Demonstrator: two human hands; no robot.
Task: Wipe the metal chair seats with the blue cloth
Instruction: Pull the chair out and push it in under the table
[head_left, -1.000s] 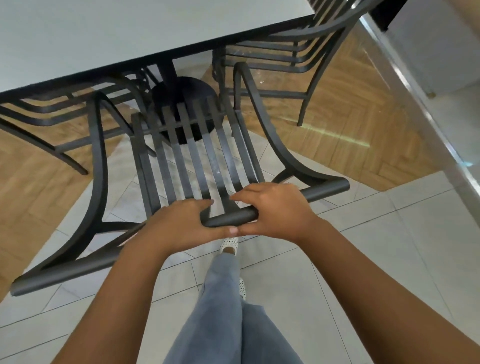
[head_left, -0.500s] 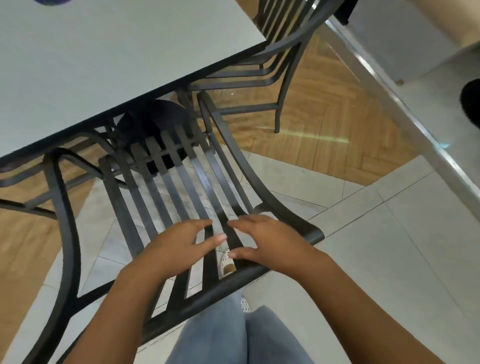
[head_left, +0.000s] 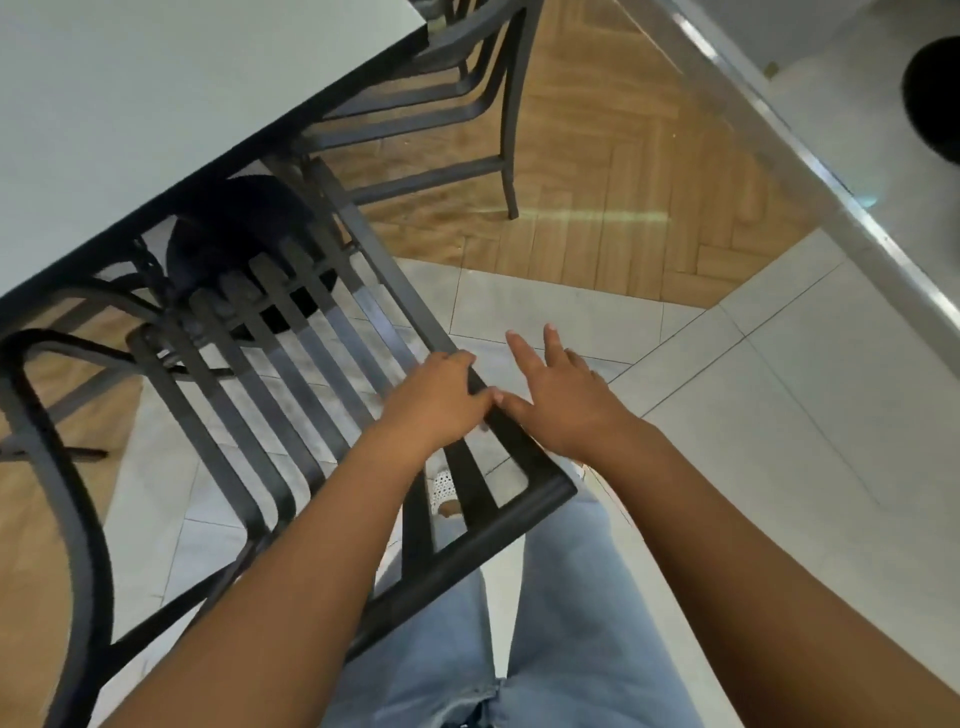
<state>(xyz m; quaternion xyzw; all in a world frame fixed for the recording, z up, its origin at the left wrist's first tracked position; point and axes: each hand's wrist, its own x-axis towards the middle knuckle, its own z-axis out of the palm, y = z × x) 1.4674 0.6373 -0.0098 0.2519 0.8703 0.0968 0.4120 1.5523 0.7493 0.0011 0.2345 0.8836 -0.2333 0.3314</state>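
A black metal chair (head_left: 291, 364) with a slatted surface stands in front of me, pushed partly under the white table (head_left: 156, 104). My left hand (head_left: 441, 400) grips the chair's right side rail, with fingers curled over its edge. Just to the right, my right hand (head_left: 561, 400) has its fingers straight and spread over the floor tiles, and only its thumb touches the rail. No blue cloth is in view.
A second black metal chair (head_left: 457, 98) stands at the table's far side on the wood floor. The table's dark round base (head_left: 234, 228) shows under the slats. A metal floor strip (head_left: 779, 135) runs along the right, with a dark round object (head_left: 935, 93) beyond it.
Both hands left the chair's top rail and moved to its right side rail. The right hand opened and spread its fingers. The view swung left, so the chair sits more diagonally.
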